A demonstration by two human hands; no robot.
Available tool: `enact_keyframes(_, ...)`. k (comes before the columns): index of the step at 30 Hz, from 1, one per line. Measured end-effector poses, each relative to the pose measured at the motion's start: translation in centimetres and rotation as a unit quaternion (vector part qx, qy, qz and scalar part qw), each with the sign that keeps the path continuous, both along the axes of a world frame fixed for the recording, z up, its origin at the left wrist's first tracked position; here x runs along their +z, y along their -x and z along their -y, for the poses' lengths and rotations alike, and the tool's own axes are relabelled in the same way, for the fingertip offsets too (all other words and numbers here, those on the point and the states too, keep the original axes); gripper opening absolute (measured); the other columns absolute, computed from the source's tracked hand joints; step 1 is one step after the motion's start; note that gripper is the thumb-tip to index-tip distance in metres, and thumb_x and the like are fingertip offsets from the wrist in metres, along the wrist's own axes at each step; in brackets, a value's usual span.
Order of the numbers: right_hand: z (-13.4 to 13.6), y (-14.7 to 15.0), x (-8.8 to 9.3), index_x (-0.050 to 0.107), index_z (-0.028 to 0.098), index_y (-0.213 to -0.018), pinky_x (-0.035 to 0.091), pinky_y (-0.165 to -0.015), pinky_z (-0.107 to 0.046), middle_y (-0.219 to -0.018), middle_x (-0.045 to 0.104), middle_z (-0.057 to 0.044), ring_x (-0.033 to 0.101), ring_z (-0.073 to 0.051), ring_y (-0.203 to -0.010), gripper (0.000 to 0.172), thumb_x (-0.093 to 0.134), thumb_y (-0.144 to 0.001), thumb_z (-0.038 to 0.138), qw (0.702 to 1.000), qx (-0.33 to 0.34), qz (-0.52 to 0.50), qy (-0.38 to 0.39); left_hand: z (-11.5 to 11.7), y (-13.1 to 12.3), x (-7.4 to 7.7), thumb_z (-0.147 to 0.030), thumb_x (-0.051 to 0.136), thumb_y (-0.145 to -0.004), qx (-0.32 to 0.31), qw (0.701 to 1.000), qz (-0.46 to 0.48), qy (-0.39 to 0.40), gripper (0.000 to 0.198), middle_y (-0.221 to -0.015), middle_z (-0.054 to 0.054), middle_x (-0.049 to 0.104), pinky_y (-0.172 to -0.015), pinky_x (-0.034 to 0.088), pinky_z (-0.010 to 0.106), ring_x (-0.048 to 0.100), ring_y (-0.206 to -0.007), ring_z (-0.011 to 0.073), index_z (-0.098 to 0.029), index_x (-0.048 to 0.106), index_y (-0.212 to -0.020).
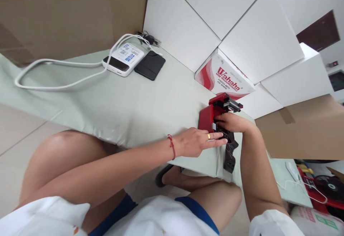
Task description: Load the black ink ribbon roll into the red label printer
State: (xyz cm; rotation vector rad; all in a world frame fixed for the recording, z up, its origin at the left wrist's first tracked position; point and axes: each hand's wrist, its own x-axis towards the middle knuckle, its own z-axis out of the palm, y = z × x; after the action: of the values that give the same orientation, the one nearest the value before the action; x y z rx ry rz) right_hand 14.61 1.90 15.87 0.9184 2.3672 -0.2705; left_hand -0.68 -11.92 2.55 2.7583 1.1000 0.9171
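Observation:
A small red machine (pixel 206 118) stands on the pale covered surface with its lid raised. A grey and black roller part (pixel 233 105) shows at the lid. From its opening a crinkled black strip (pixel 230 157) hangs toward the near edge. My left hand (pixel 195 142), with a ring and a red string bracelet, lies across the machine's near side. Two of its fingers stretch out over the strip's upper end; its thumb is hidden. My right hand (pixel 233 122) reaches into the machine from the right. Its fingertips are inside, so what they touch cannot be made out.
A red and white Wahaha carton (pixel 224 76) stands just behind the machine, against stacked white boxes (pixel 182 21). To the left lie a white power bank (pixel 125 58) with a cable, a black flat case (pixel 149 65) and keys (pixel 149 38). Cardboard boxes (pixel 303 128) flank both sides.

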Motion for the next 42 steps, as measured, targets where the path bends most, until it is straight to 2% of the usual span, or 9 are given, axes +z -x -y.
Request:
enact_keyframes(3,1.0,-0.7,0.7,0.078,0.025,-0.105,0.053,-0.08,-0.032,-0.102,0.08,-0.004,0.071,-0.021,-0.087,0.027,0.053,-0.097,0.027,0.986,-0.048,-0.149,-0.051,0.1,0.0,0.4,-0.006,0.05,-0.085,-0.001,1.0,-0.007,0.015,0.08,-0.165,-0.001,0.044,-0.067,0.053,0.028,0.069,-0.108,0.0179,-0.03,0.034,-0.159)
enact_keyframes(7,1.6,-1.7,0.8,0.075,0.024,-0.118,0.055,-0.094,-0.039,-0.112,0.079,-0.006,0.072,-0.024,-0.101,0.036,0.05,-0.102,0.045,0.875,-0.133,-0.4,-0.239,0.3,-0.1,0.6,-0.007,0.05,-0.085,-0.013,1.0,-0.003,0.019,0.079,-0.165,0.0,0.043,-0.065,0.052,0.029,0.069,-0.109,0.018,-0.03,0.034,-0.159)
enact_keyframes(9,1.0,-2.2,0.1,0.072,0.023,-0.126,0.052,-0.101,-0.046,-0.122,0.076,-0.011,0.067,-0.028,-0.112,0.042,0.049,-0.102,0.049,0.84,-0.108,-0.416,-0.33,0.4,-0.2,0.5,-0.007,0.05,-0.084,-0.011,1.0,0.0,0.019,0.079,-0.164,0.001,0.044,-0.064,0.052,0.028,0.07,-0.108,0.0179,-0.029,0.035,-0.159)
enact_keyframes(11,0.4,-2.7,-0.9,0.067,0.021,-0.134,0.047,-0.107,-0.052,-0.132,0.072,-0.014,0.061,-0.031,-0.124,0.049,0.047,-0.102,0.052,0.842,-0.083,-0.395,-0.359,0.5,-0.2,0.5,-0.006,0.049,-0.084,-0.009,1.0,-0.001,0.015,0.08,-0.164,0.001,0.045,-0.063,0.052,0.028,0.07,-0.107,0.0177,-0.029,0.035,-0.159)
enact_keyframes(14,0.9,-3.7,-2.2,0.067,0.021,-0.134,0.048,-0.107,-0.05,-0.13,0.073,-0.013,0.061,-0.03,-0.124,0.051,0.041,-0.105,0.053,0.851,-0.108,-0.392,-0.332,0.5,-0.1,0.3,-0.005,0.048,-0.084,-0.011,1.0,-0.002,0.008,0.079,-0.165,0.0,0.044,-0.062,0.052,0.028,0.071,-0.105,0.0173,-0.03,0.035,-0.158)
enact_keyframes(20,5.6,-5.6,-3.7,0.081,0.024,-0.096,0.055,-0.087,-0.036,-0.099,0.08,-0.006,0.074,-0.022,-0.094,0.045,0.045,-0.106,0.051,0.85,-0.167,-0.427,-0.258,0.3,-0.3,-0.2,-0.005,0.048,-0.086,-0.001,1.0,0.011,-0.005,0.076,-0.164,0.0,0.045,-0.071,0.056,0.028,0.07,-0.104,0.0176,-0.029,0.038,-0.157)
enact_keyframes(28,6.8,-6.9,-6.7,0.081,0.026,-0.108,0.056,-0.1,-0.039,-0.113,0.079,-0.006,0.073,-0.02,-0.109,0.034,0.05,-0.106,0.038,0.812,-0.163,-0.505,-0.245,-1.7,0.8,-0.6,0.001,0.041,-0.085,0.084,0.977,0.198,-0.005,0.076,-0.161,0.01,0.049,-0.108,0.055,0.033,0.054,-0.143,0.0182,-0.018,0.03,-0.159)
enact_keyframes(37,6.6,-6.9,-7.2,0.081,0.025,-0.109,0.056,-0.1,-0.04,-0.112,0.079,-0.007,0.073,-0.021,-0.109,0.033,0.049,-0.106,0.033,0.799,-0.147,-0.525,-0.253,-2.3,1.3,-1.3,-0.001,0.045,-0.083,0.064,0.985,0.158,0.02,0.06,-0.161,0.01,0.048,-0.094,0.062,0.035,0.065,-0.13,0.0227,-0.023,0.056,-0.138)
enact_keyframes(42,9.0,-6.8,-6.9,0.078,0.026,-0.109,0.056,-0.103,-0.046,-0.116,0.078,-0.007,0.072,-0.024,-0.113,0.032,0.047,-0.105,0.033,0.782,-0.162,-0.557,-0.226,-2.3,1.5,-1.5,-0.005,0.047,-0.089,0.074,0.98,0.186,-0.014,0.05,-0.158,0.013,0.049,-0.094,0.061,0.034,0.063,-0.13,0.0226,-0.024,0.063,-0.133)
